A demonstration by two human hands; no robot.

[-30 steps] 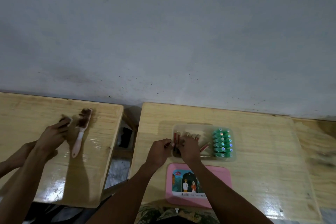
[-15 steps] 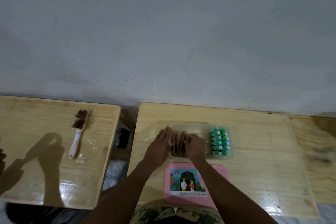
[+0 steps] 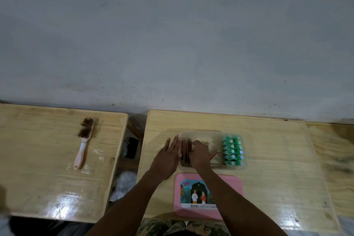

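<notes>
A clear plastic tray (image 3: 212,133) sits on the right desk. Inside it, a row of red-brown tubes (image 3: 185,149) lies at the left and several green-capped tubes (image 3: 232,150) are packed at the right. One more red tube (image 3: 215,154) lies slanted between them. My left hand (image 3: 168,156) is flat, with straight fingers along the tray's left edge. My right hand (image 3: 199,154) lies over the red-brown tubes with its fingers bent down onto them; its fingertips are hidden.
A pink lid with a picture label (image 3: 231,184) lies just in front of the tray. On the left desk (image 3: 38,159) lies a pink-handled brush (image 3: 83,144) with brown bristles. A gap (image 3: 130,151) with dark items separates the desks. A grey wall rises right behind them.
Another person's hands at the brush on the left desk have left the view. My left hand went from pinching a tube to lying flat beside the tray. My right hand stays on the tubes.
</notes>
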